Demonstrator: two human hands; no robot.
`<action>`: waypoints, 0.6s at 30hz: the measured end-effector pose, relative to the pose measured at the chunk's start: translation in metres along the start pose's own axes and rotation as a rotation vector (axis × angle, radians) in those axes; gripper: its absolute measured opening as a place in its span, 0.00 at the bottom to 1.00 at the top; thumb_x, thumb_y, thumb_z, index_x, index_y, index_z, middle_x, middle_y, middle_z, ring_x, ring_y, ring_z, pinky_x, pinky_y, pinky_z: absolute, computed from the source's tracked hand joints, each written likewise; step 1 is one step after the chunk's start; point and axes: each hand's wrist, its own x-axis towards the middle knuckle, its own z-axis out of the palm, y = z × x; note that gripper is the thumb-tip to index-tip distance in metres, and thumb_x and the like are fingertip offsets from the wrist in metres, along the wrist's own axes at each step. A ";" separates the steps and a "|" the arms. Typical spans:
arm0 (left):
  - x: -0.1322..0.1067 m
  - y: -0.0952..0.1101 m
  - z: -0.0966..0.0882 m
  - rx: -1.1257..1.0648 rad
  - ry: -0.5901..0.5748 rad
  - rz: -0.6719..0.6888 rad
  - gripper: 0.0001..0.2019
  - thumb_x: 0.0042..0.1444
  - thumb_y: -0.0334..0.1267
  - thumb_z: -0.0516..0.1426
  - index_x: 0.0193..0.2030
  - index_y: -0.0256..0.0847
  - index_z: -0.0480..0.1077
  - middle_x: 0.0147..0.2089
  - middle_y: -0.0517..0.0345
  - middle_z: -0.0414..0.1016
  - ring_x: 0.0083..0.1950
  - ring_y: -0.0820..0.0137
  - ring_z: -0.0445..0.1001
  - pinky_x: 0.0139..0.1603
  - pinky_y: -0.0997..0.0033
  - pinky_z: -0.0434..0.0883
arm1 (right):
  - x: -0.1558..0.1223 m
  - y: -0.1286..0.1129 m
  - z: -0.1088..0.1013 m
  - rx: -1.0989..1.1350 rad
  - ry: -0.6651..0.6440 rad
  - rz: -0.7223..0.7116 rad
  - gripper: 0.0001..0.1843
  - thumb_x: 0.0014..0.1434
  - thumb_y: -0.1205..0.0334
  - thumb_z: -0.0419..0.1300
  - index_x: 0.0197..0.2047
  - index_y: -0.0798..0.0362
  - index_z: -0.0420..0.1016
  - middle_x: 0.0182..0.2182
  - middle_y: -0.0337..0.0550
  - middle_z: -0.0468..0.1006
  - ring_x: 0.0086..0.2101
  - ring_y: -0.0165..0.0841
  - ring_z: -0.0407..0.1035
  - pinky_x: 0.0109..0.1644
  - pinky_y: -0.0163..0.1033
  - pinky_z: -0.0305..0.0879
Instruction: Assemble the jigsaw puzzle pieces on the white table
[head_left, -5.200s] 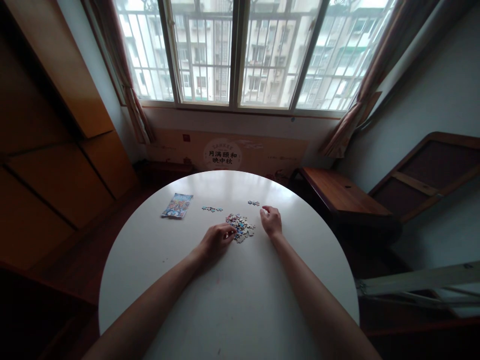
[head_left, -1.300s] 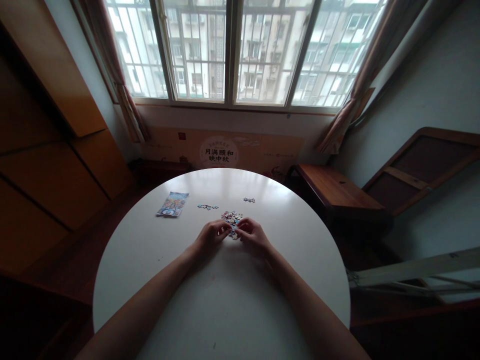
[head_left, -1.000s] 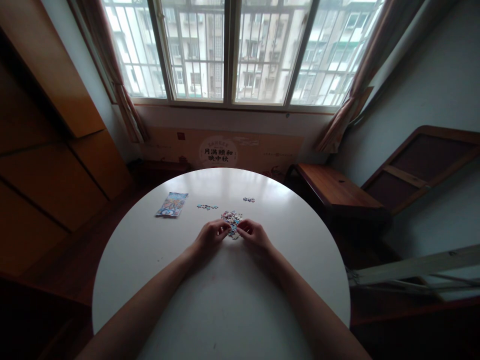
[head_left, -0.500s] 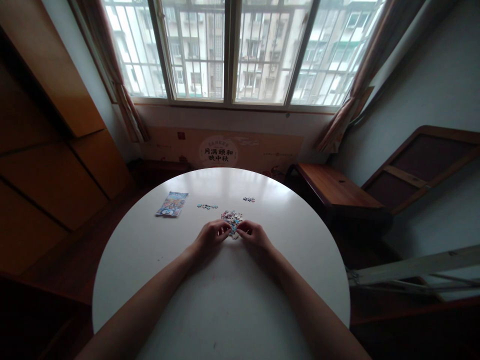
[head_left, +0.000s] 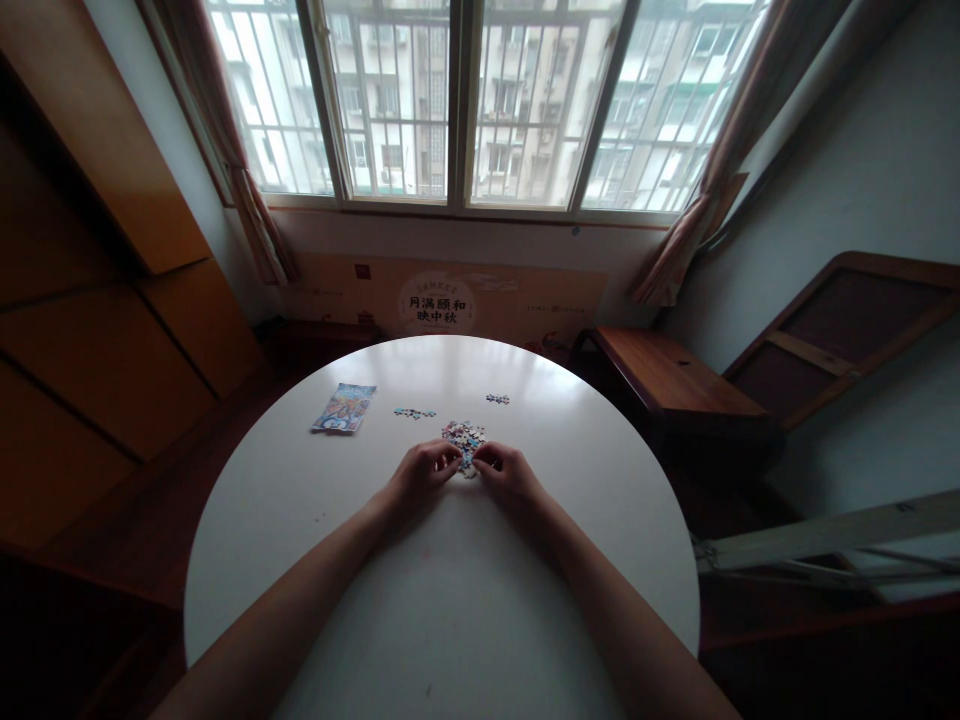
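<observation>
A small heap of colourful puzzle pieces (head_left: 463,436) lies near the middle of a round white table (head_left: 375,600). My left hand (head_left: 421,472) and my right hand (head_left: 508,472) rest side by side at the near edge of the heap, fingers curled and pinched towards each other over a piece or two. What exactly sits between the fingertips is too small to make out. A short joined strip of pieces (head_left: 415,412) lies to the far left of the heap, and another small cluster (head_left: 497,399) lies beyond it to the right.
A colourful printed packet (head_left: 344,408) lies on the table's far left. Behind the table are a barred window, curtains and a printed cardboard panel. A wooden side table (head_left: 667,378) stands at the right, wooden cabinets at the left.
Five seconds ago my right hand was out to the right of the heap; it has come in beside my left. Over the last second both hands stay nearly still.
</observation>
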 end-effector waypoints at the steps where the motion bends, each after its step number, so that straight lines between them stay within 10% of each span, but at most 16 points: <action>1: 0.000 -0.001 0.000 0.003 0.000 0.001 0.07 0.56 0.37 0.55 0.34 0.37 0.73 0.29 0.59 0.72 0.28 0.76 0.68 0.30 0.78 0.65 | 0.000 0.000 0.000 -0.003 -0.003 -0.003 0.07 0.52 0.62 0.57 0.32 0.56 0.74 0.27 0.41 0.76 0.28 0.30 0.68 0.33 0.34 0.62; 18: 0.000 -0.003 0.001 0.015 -0.005 0.000 0.07 0.56 0.36 0.55 0.34 0.37 0.73 0.29 0.58 0.73 0.28 0.75 0.68 0.30 0.78 0.65 | 0.000 0.000 0.000 -0.034 -0.017 -0.008 0.07 0.52 0.63 0.57 0.32 0.56 0.74 0.26 0.40 0.75 0.26 0.28 0.65 0.31 0.32 0.61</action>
